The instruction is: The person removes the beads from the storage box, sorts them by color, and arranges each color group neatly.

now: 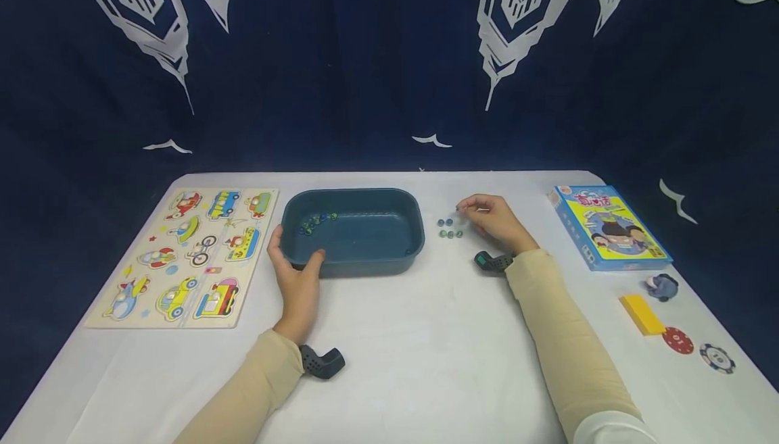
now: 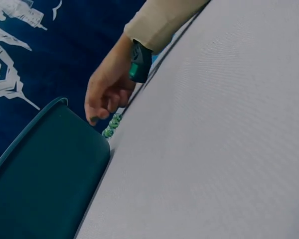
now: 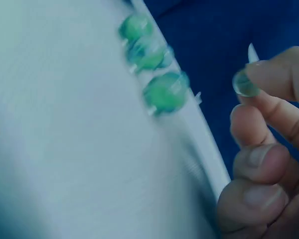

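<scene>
A dark teal plastic basin stands on the white table with several glass marbles at its left inside. My left hand grips its near left corner, thumb at the front rim and fingers along the left side. To the right of the basin, my right hand pinches a clear greenish marble between thumb and index finger, above the tabletop. Just below that hand lie a row of green marbles and two bluish marbles. In the left wrist view, the basin's wall hides its contents.
A wooden vehicle puzzle board lies at the left. On the right are a blue and yellow game box, a small grey-blue figure, a yellow block, a red chip and a white-and-dark chip. A dark blue curtain hangs behind.
</scene>
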The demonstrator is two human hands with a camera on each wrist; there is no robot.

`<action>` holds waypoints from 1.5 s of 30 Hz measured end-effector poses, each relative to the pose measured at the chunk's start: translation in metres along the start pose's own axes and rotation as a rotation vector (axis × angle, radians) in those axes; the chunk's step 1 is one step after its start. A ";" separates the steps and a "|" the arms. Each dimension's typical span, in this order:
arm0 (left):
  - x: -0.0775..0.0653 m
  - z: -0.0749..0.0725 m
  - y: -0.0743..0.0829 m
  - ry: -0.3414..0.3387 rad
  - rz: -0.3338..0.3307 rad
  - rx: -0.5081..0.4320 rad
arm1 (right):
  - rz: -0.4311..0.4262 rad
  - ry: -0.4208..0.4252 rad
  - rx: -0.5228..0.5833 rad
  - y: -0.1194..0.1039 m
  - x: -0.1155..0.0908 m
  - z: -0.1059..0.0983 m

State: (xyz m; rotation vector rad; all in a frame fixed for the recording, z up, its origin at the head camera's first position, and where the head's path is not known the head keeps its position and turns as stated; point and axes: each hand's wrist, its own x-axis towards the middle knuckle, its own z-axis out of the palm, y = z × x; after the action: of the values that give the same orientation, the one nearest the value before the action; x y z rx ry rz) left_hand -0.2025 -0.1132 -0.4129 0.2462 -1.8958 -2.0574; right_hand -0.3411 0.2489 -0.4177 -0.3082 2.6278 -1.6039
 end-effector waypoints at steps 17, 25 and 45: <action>-0.002 -0.001 0.003 -0.001 -0.004 0.016 | 0.028 0.004 -0.250 0.009 -0.003 0.005; 0.011 -0.004 -0.025 0.020 0.016 0.003 | 0.064 0.000 -0.018 -0.010 -0.002 -0.006; 0.013 -0.002 -0.029 0.032 0.053 -0.014 | -0.244 -0.466 -0.119 -0.140 0.048 0.074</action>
State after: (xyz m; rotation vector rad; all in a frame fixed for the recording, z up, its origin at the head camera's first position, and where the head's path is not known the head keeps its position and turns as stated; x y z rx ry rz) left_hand -0.2173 -0.1177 -0.4403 0.2222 -1.8489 -2.0193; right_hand -0.3575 0.1130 -0.3245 -0.9159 2.3887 -1.2340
